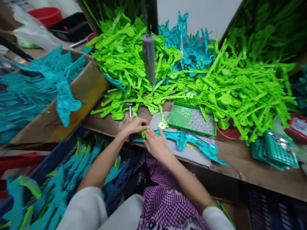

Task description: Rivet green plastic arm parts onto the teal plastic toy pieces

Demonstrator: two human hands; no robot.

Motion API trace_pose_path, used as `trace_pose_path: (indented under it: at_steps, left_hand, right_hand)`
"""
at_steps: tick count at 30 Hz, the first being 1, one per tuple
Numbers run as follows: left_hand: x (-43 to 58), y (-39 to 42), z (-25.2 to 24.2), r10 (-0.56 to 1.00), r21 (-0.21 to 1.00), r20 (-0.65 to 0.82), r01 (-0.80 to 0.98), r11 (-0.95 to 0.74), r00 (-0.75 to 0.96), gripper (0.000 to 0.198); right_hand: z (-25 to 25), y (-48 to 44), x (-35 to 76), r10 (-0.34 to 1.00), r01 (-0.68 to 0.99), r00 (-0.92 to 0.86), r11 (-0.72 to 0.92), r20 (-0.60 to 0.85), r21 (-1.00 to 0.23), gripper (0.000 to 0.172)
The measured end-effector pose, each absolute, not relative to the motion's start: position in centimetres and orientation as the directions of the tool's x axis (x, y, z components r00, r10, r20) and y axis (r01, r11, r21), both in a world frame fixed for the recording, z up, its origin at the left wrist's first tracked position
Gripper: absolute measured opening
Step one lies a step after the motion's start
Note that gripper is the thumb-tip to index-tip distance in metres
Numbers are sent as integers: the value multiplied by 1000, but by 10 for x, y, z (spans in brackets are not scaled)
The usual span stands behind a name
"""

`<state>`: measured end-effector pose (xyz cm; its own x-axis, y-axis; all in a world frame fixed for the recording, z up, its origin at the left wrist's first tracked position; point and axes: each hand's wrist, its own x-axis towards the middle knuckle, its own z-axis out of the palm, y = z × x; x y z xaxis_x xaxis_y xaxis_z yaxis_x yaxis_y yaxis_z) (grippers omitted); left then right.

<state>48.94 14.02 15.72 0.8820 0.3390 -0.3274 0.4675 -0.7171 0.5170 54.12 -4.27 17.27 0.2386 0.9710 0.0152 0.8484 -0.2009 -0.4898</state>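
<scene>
At the bench's front edge, my left hand and my right hand meet, with bent fingers around a small green plastic part. My right hand lies over the left end of a long blue plastic piece, which rests on a grey cloth. Just beyond my right hand is a green part with a round disc. A small hammer is beside my left hand. Behind the blue piece sits a green tray of tiny metal bits.
Green parts are heaped across the back, with blue parts among them. A cardboard box of blue pieces stands left. A grey hanging tool comes down mid-bench. Right are a red bowl and teal trays.
</scene>
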Motion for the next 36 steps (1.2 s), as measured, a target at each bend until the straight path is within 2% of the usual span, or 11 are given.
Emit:
trace_pose_path:
  at_steps: [4,8,10,13,16,19,21,27,31,34,36]
  left_hand:
    - [490,144,160,311,481,-350,454,-750,884,30]
    - [491,138,167,335,458,-364,481,-747,869,32]
    - [491,135,168,356,474,-360,497,-727,863,34]
    - [490,133,170,366,472,-350,500,-726,862,33]
    - [489,134,171,345,462,-344,478,-747,873,33]
    - [488,133,171,348,429,-342,475,-768,873,34]
    - [487,131,170,364,398,-335,481,-781,869,35]
    - [484,118,172,400,282,-235,456,-844,886,34]
    - [456,87,190,447,163,-36,446,-880,894,27]
    - [436,34,204,355,300,105,311,-902,929,25]
    - [439,-9,212,252,477,163,148,-867,954,31]
  right_hand:
    - [198,-12,553,937,753,328,-336,-119,-566,39]
    - [194,-52,572,915,557,403,-236,11,-796,32]
    - [184,-108,585,828,465,558,-253,60,-848,33]
    - [169,-214,611,562,401,823,-472,83,-785,33]
    - [153,-305,639,329,365,927,-689,178,-626,37]
    - [129,-359,654,386,463,885,-780,260,-421,50]
    - [111,-375,654,412,502,860,-793,303,-346,52]
    - [93,-385,649,428,528,826,-815,367,-239,43]
    - [118,-381,652,416,555,804,-782,425,-284,30]
    - [148,-350,646,442,602,780,-722,443,-341,21]
    - [170,-317,638,638,721,692,-583,338,-375,21]
